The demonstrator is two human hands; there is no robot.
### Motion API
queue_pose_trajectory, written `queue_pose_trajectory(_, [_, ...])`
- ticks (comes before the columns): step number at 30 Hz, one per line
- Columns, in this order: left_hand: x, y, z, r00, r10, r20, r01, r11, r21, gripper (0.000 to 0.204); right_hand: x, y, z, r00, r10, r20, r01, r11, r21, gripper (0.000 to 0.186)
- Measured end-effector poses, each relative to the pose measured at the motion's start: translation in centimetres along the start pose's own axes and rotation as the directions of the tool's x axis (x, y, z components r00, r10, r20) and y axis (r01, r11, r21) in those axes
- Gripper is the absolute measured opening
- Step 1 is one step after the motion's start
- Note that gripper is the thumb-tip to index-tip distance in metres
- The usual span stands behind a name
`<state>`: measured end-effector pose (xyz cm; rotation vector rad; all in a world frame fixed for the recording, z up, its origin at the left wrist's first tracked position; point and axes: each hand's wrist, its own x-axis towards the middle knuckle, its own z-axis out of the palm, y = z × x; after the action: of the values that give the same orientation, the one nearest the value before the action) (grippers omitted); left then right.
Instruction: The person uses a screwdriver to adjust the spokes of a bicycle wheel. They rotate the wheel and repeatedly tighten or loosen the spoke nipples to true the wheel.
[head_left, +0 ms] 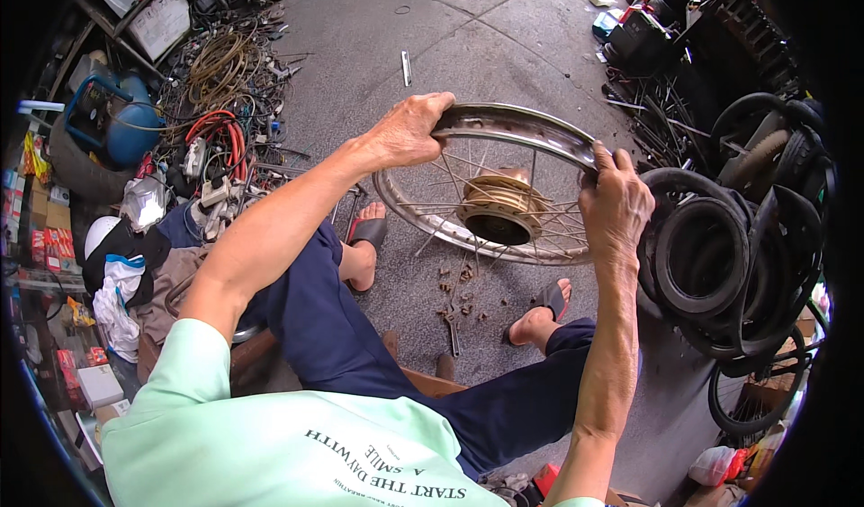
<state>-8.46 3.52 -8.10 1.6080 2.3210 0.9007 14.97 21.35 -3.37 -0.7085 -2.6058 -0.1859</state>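
Note:
My left hand (416, 129) grips the top left of a steel spoked wheel rim (511, 118), fingers curled over it. My right hand (614, 192) grips the rim's right side. The wheel is tilted in front of me, with a brass-coloured hub (499, 199) with a dark centre inside it. Some spokes (432, 183) stick out at loose angles. On the ground below lie several small metal fittings (466, 274) and an open-ended wrench (452, 329), between my sandalled feet.
Tangled cables, hoses (234, 147) and a blue compressor tank (126, 116) crowd the left. Stacked black tyres (706, 255) and dark metal parts (648, 111) are on the right. A light metal strip (406, 68) lies on the floor (360, 21) ahead. A wooden seat (423, 381) is under me.

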Motion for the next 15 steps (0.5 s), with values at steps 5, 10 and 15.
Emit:
queue_pose_trajectory(5, [1.6,-1.0,0.1,0.982,-0.185,0.032,0.180,0.977,0.116,0.027,0.9,0.5,-0.7,0.995,-0.052,0.088,0.017,0.931,0.364,0.029])
queue_pose_trajectory(10, [0.7,-1.5,-1.4,0.965,-0.243,0.094,0.227,0.961,0.158,0.033,0.4,1.2,-1.4,0.994,-0.013,0.107,-0.033,0.908,0.418,0.041])
queue_pose_trajectory(15, [1.1,-0.7,-1.5,0.939,-0.321,0.126,0.311,0.946,0.094,0.040,0.2,4.1,-0.1,0.978,0.047,0.202,-0.116,0.933,0.342,0.053])
